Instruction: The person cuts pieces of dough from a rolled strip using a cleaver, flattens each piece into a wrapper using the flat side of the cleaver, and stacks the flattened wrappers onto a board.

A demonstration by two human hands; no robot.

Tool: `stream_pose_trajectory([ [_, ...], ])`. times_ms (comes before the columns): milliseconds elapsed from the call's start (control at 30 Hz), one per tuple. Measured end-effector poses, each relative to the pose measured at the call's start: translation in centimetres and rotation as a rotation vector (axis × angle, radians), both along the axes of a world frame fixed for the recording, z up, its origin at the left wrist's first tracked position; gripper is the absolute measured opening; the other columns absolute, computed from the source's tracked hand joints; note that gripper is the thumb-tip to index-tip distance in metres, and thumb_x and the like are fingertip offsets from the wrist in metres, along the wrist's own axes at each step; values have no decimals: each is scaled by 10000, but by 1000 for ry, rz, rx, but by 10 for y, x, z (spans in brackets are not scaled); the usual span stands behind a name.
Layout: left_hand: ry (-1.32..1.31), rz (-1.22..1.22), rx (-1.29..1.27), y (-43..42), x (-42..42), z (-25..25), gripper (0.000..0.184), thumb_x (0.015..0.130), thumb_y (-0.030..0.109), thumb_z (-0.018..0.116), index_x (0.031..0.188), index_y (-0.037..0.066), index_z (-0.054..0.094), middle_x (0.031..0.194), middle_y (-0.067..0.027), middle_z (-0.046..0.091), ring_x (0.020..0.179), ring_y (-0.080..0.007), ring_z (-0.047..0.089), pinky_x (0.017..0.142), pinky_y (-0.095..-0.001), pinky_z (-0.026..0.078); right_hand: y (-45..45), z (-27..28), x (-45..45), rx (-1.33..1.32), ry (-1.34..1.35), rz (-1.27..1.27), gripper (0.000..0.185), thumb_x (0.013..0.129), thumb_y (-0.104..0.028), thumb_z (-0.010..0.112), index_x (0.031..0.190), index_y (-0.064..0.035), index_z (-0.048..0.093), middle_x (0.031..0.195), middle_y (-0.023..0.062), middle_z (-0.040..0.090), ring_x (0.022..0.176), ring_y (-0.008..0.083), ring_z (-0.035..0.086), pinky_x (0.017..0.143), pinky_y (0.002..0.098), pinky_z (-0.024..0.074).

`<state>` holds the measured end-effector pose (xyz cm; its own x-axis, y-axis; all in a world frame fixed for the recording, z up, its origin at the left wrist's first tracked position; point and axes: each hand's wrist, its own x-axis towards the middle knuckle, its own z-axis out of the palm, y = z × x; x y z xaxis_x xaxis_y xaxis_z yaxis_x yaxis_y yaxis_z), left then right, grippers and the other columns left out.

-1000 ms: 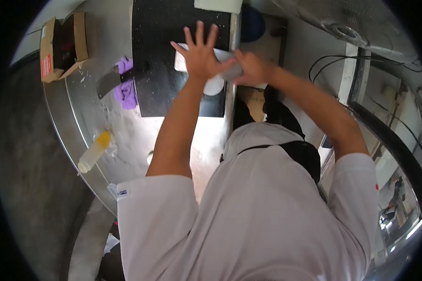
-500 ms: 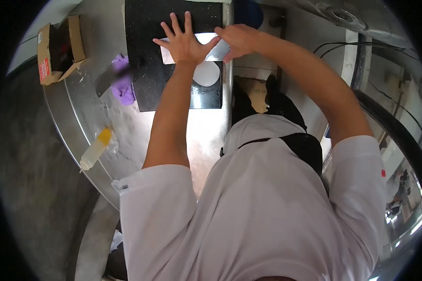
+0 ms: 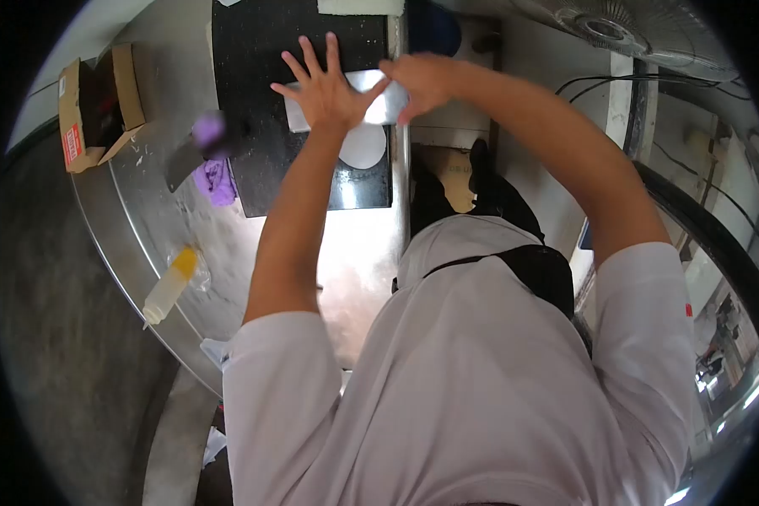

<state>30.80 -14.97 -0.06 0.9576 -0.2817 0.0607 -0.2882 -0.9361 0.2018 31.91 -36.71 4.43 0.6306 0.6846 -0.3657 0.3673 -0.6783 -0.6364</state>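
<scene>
My left hand [image 3: 327,103] lies flat with its fingers spread on a broad, shiny rectangular metal blade [image 3: 383,110]. At the blade's right end, my right hand [image 3: 423,83] is closed round it, hiding any handle. The blade rests over a black board [image 3: 266,173]. A flat, pale round disc [image 3: 364,149] sits on the board just below the blade, near my left wrist. Whatever lies under the blade is hidden.
The board lies on a steel table [image 3: 253,253]. Left of it are a purple cloth [image 3: 216,181] and a dark blade [image 3: 183,164]. A cardboard box [image 3: 72,126] stands farther left. A squeeze bottle [image 3: 167,291] with yellow contents lies near the table's edge.
The view has shifted a little, so the board and table things appear slightly lower and farther left. Both hands stay on the blade, the left still spread flat.
</scene>
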Motion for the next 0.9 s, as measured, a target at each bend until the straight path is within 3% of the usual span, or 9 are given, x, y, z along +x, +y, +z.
stream_pose_trajectory([
  [100,77,-32,26,-7,-39,0,1237,690,891,624,1654,214,245,1708,-239,101,1536,-568,5,1041,-879,32,-11,-22,-45,62,159,-1,843,668,-453,933,1201,37,501,1020,289,685,978,466,687,818,510,560],
  [200,116,-34,100,-22,-11,5,1230,693,886,627,1650,207,256,1704,-233,135,1529,-580,26,1034,-884,34,-20,-31,-32,60,0,-29,867,662,-469,934,1203,49,499,984,281,693,960,472,689,821,513,559],
  [400,-32,12,-48,-11,11,0,1216,704,889,620,1650,216,255,1705,-227,136,1530,-576,36,1050,-876,34,-14,-17,12,150,-20,53,899,654,-493,934,1208,63,495,965,281,692,983,467,689,817,510,559],
  [433,1,-19,-46,-6,0,0,1222,701,896,615,1651,219,253,1704,-232,137,1532,-574,27,1055,-872,26,-9,3,1,-12,78,57,893,649,-493,937,1203,59,506,1010,292,683,1013,456,686,817,504,561],
  [533,38,-46,59,-15,-17,-2,1237,688,916,598,1654,226,246,1707,-230,124,1533,-574,8,1047,-877,21,-21,-36,-21,45,59,19,847,651,-448,944,1190,53,525,983,282,698,983,453,699,803,488,567],
  [633,-63,-31,10,-21,8,-7,1241,696,917,592,1659,229,216,1706,-229,131,1521,-592,58,1036,-888,40,-26,-42,-14,330,-87,-4,815,652,-421,946,1180,46,537,961,267,712,938,453,712,784,483,571],
  [733,-84,-93,-45,-12,28,-1,1205,726,882,603,1655,216,221,1701,-236,141,1529,-570,79,1031,-892,63,-18,-14,17,57,-51,-51,838,662,-493,927,1160,59,538,890,278,700,899,446,722,740,492,576],
  [833,0,-223,-8,8,12,5,1189,735,856,632,1659,239,210,1705,-237,118,1543,-545,62,1049,-880,69,-3,-43,-27,248,-66,-91,891,648,-528,921,1172,75,526,875,299,689,887,466,716,725,497,576],
  [900,87,-286,39,23,-26,7,1136,726,830,662,1642,277,279,1718,-186,128,1546,-541,58,1051,-876,71,13,-35,-78,198,7,-144,920,644,-548,917,1182,82,518,887,304,690,880,479,711,733,498,576],
])
